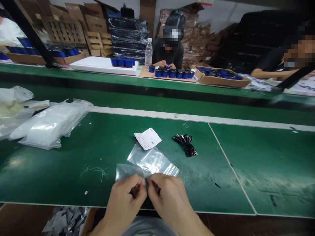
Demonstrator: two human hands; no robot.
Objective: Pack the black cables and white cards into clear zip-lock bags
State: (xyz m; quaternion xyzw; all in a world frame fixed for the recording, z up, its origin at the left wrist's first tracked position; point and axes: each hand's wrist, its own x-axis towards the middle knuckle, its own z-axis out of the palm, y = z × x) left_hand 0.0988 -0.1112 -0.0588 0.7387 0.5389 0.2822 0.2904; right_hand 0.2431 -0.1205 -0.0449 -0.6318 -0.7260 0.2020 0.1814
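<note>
My left hand (129, 193) and my right hand (167, 190) meet at the near edge of the green table, thumbs and fingertips pinched together. Between them they grip a clear plastic bag (126, 171), whose far part sticks out beyond my left fingers. Just past my hands a second clear plastic bag (152, 160) lies flat. A folded printed leaflet (149, 139) rests on that bag's far end. To the right of the leaflet lies a bundle of black cables (186, 144) with metal plugs, touched by neither hand.
Stacks of clear plastic bags (52, 123) lie at the left. A raised green shelf (98, 74) crosses behind, bearing blue jars (172, 73), a water bottle (148, 54) and a carton of blue parts (222, 80). Co-workers sit beyond it. A box of scraps (66, 221) stands below the table edge.
</note>
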